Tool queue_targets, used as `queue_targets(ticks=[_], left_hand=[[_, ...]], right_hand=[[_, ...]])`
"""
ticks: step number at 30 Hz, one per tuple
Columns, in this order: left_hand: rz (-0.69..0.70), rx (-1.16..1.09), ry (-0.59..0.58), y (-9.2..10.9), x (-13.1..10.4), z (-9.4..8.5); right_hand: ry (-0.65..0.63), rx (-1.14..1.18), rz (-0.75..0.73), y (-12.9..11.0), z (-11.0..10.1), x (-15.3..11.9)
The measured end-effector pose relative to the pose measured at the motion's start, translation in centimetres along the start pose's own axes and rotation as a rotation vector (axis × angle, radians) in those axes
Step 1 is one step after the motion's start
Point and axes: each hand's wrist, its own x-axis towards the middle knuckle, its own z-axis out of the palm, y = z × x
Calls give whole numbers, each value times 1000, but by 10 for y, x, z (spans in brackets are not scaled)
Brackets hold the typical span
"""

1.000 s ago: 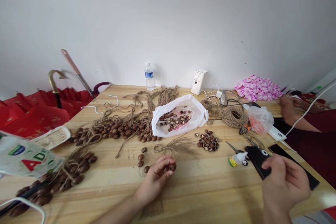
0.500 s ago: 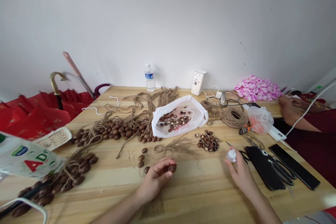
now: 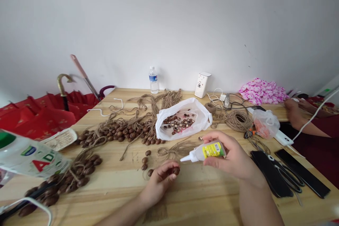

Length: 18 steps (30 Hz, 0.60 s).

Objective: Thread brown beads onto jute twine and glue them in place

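Note:
Between thumb and fingers, my left hand (image 3: 161, 182) pinches a round brown nut (image 3: 176, 170) just above the table. My right hand (image 3: 229, 155) grips a small glue bottle (image 3: 210, 150) with a yellow label, tilted so its white nozzle points down and left, close to the nut but apart from it. A few loose nuts (image 3: 144, 166) lie left of my left hand. Behind the nozzle rests a looped, knotted bundle of twine (image 3: 169, 152). The pile of nut shells beyond the bottle is mostly hidden by my right hand.
A white plastic bag (image 3: 169, 136) holds shell pieces. Nuts tied on twine (image 3: 124, 132) spread over the left side, near a large bottle (image 3: 34, 157). Phones (image 3: 271, 176), scissors (image 3: 287, 174) and a twine coil (image 3: 239, 120) lie right. Another person's hand (image 3: 293, 113) is at far right.
My right hand has brought the glue bottle leftward, tipped over toward the nut. My left hand stays in about the same place, still pinching the nut. The view has shifted slightly.

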Motion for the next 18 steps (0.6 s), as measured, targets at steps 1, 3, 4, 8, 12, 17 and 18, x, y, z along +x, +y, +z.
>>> queue_targets(ticks=[1,3,4,8,12,17,18], left_hand=[[0,-4,3,1,0,0],[-10,-12,8,3,1,1],[-19,-17,13,3,1,1],[-65,-32,28,0,-1,-1],[-63,-39,46,-6,-2,-2],[-39,-7,118,-3,-2,-2],[-37,0,129,-2,-2,-1]], right_hand=[[0,12,52,2,4,1],[-24,32,146,6,13,3],[-40,45,181,9,18,4],[-59,73,221,14,31,10],[-35,53,214,14,36,15],[-78,52,239,19,40,16],[-84,60,236,20,41,17]])
